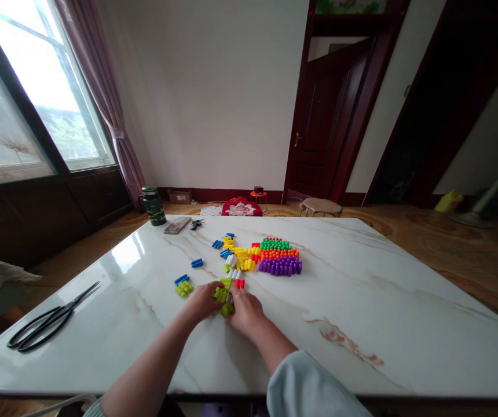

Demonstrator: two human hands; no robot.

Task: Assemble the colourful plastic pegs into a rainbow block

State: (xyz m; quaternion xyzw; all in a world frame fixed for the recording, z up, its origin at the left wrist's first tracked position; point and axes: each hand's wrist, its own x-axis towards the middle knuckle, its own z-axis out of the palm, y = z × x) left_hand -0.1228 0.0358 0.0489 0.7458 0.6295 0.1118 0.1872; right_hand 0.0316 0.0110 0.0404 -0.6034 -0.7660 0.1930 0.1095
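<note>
My left hand [201, 301] and my right hand [245, 313] meet over a small cluster of lime-green plastic blocks [223, 301] on the white marble table [362, 301]. Both hands curl their fingers round that cluster from either side. A second lime-green clump [184, 288] with a blue piece [181, 279] lies just left of my left hand. Red pieces [240, 284] sit right above my right hand. Farther back lie joined rows of green [275, 244], orange [278, 253] and purple blocks [280, 266], with yellow [244, 258], white and blue pieces beside them.
Black scissors [49, 321] lie near the table's left edge. A phone [177, 225], keys [196, 223] and a dark camouflage bottle [153, 205] stand at the far left corner. Beyond the table are a stool [321, 206], a red cushion [241, 207] and a dark wooden door [331, 121].
</note>
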